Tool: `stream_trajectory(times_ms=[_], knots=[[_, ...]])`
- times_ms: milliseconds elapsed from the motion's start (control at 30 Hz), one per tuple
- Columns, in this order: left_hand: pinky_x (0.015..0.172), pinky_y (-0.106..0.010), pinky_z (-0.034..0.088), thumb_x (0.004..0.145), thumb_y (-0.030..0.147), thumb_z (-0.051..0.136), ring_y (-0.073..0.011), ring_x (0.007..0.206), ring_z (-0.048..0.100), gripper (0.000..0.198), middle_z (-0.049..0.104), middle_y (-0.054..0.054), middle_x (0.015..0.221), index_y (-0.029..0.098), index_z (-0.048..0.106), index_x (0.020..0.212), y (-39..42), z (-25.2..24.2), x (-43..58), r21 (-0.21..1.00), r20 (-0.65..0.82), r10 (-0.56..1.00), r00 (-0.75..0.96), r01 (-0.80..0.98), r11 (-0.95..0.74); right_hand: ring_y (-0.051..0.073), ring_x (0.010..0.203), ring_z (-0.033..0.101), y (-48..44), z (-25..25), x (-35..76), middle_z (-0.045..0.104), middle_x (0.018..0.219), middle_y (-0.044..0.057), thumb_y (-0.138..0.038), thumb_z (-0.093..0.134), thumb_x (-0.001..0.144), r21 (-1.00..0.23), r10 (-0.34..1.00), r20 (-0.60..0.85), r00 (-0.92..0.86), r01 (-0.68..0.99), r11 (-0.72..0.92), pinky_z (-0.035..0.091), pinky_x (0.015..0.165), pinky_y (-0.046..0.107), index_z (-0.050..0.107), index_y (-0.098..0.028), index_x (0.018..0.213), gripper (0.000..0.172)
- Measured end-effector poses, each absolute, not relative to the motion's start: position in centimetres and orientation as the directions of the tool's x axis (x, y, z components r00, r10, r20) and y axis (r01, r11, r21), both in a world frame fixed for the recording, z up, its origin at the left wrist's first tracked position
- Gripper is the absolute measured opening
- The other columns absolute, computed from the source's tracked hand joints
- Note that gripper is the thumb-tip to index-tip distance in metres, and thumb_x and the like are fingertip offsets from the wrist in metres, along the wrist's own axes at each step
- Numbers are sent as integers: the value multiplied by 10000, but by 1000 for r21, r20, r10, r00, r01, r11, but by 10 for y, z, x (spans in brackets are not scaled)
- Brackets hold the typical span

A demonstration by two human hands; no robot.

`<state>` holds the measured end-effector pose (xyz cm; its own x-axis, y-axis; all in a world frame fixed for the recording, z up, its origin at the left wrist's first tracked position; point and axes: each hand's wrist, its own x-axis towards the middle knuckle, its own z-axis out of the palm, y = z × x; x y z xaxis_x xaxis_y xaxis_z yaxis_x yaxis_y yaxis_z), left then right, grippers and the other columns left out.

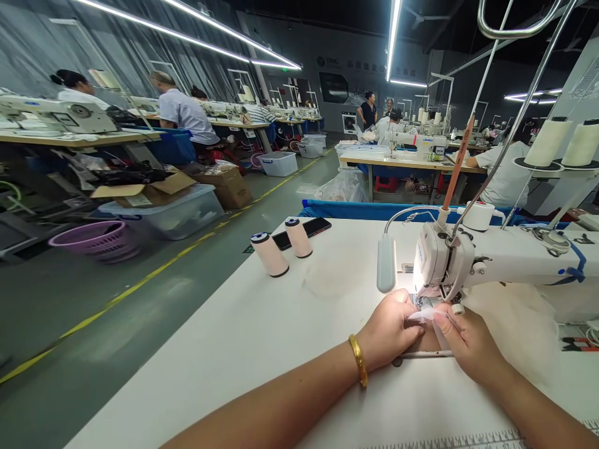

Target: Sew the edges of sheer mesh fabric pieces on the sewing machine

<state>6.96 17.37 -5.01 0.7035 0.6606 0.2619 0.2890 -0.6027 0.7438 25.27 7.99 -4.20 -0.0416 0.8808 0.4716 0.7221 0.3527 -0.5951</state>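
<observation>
My left hand [387,330], with a gold bangle on the wrist, pinches a small piece of thin white fabric [423,316] just in front of the needle of a white sewing machine [496,262]. My right hand [465,340] grips the same piece from the right, fingers pressed together. The fabric lies under the lit needle area. Both hands rest on the white table [262,337].
Two pale thread cones [270,254] and a black phone [306,231] stand at the table's far left. A small lamp [386,262] hangs beside the machine head. Large thread spools [547,142] sit behind it. Red-handled snips [578,343] lie at right. Other people work at tables beyond the aisle.
</observation>
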Motion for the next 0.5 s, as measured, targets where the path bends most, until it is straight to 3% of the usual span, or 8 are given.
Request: stream_trajectory(times_ms=[133,267,400,500], knots=[[635,-244,425,835,236,696,-135,724,528,276,495,1,811,162,569,602,173,-47,68,775,282,654,702,235,-586,201,713,653,78,-42,255,702,791,20,-386,372,1133,-581,896,439,-69,739,341,516,662,295,632,-250,872,392],[629,-249,383,880,203,660,-126,694,489,319,481,12,737,164,529,592,169,-46,64,733,394,570,721,128,-668,194,702,607,75,-44,259,661,775,10,-349,355,1140,-545,908,393,-148,758,359,476,659,309,578,-246,874,362],[669,-287,371,898,206,681,-139,722,490,341,549,-3,753,162,532,595,160,-53,53,562,503,445,741,110,-820,198,734,564,71,-44,263,616,792,3,-313,371,1140,-412,874,332,-355,779,473,437,695,326,504,-238,842,335],[756,-328,396,856,121,698,-155,798,536,239,676,-2,882,167,579,654,151,-59,44,425,541,357,761,119,-897,200,796,583,66,-39,262,632,855,4,-279,427,1128,-372,867,241,-435,784,497,442,781,348,500,-233,861,280]])
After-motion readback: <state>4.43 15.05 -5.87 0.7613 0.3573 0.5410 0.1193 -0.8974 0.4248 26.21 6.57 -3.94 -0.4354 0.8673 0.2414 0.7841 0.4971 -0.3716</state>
